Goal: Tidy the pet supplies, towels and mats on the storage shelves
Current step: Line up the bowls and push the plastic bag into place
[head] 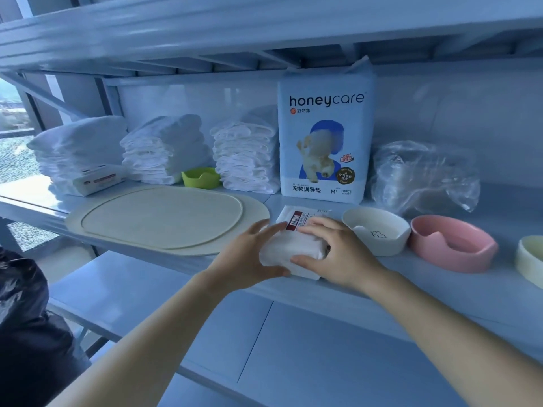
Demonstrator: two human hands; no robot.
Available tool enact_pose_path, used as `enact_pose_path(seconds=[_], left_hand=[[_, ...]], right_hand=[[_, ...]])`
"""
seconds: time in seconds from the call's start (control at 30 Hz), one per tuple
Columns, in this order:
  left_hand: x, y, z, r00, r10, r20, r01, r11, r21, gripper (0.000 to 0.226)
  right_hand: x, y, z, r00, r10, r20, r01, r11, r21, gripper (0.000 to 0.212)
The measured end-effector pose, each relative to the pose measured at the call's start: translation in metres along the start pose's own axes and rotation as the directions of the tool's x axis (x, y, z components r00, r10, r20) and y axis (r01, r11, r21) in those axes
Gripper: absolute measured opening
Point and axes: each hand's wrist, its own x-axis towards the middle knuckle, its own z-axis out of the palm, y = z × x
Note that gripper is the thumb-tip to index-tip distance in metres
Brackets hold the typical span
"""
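White plastic wrap with a dark red label covers the white soft pack (293, 245) you hold in both hands at the front edge of the shelf (440, 292). Your left hand (249, 254) cups its left end, with the fingers curled over the far side and the thumb hooked under the near corner. Your right hand (335, 254) lies over its right end, with the fingers bent down onto the top and the thumb running along the near edge. Both forearms reach up from below and meet at the pack, wrists nearly straight.

Count from your fingertips:
- **Bowls:** There are four. The white bowl (376, 230) is just right of your right fingers, and the pink bowl (452, 242) is beyond it. The pale yellow bowl (531, 259) is cut off by the frame. The green bowl (201, 177) is far back, left of your left fingers.
- **Mat:** There is one beige oval mat (164, 218), and its edge is just beside your left fingers.
- **Towels:** Three stacks of folded white towels (164, 148) stand behind the mat.
- **Box:** One small white box (98, 180) leans at the leftmost stack.
- **Pad pack:** One upright honeycare pack (324, 127) stands straight behind your fingers.
- **Clear bag:** One crumpled clear plastic bag (423, 177) sits behind the white and pink bowls.
- **Black bag:** One black bag (23, 318) lies well below your left arm.
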Motion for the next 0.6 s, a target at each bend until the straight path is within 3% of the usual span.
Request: enact_pose_path(seconds=[0.2,0.37,0.6], left_hand=[[0.001,0.003,0.005,1.000,0.004,-0.015,-0.006,0.997,-0.075,0.085],[0.001,0.006,0.008,1.000,-0.003,-0.025,0.002,0.999,-0.048,0.081],[-0.001,0.008,0.010,0.988,0.004,-0.153,-0.014,0.997,-0.070,0.058]], right_hand=[[-0.005,0.002,-0.007,0.992,-0.009,0.124,0.015,0.999,-0.040,0.084],[-0.005,0.005,-0.002,0.994,-0.035,0.102,0.038,0.999,-0.025,0.071],[-0.006,0.006,0.006,0.994,-0.066,-0.086,0.068,0.997,0.021,0.048]])
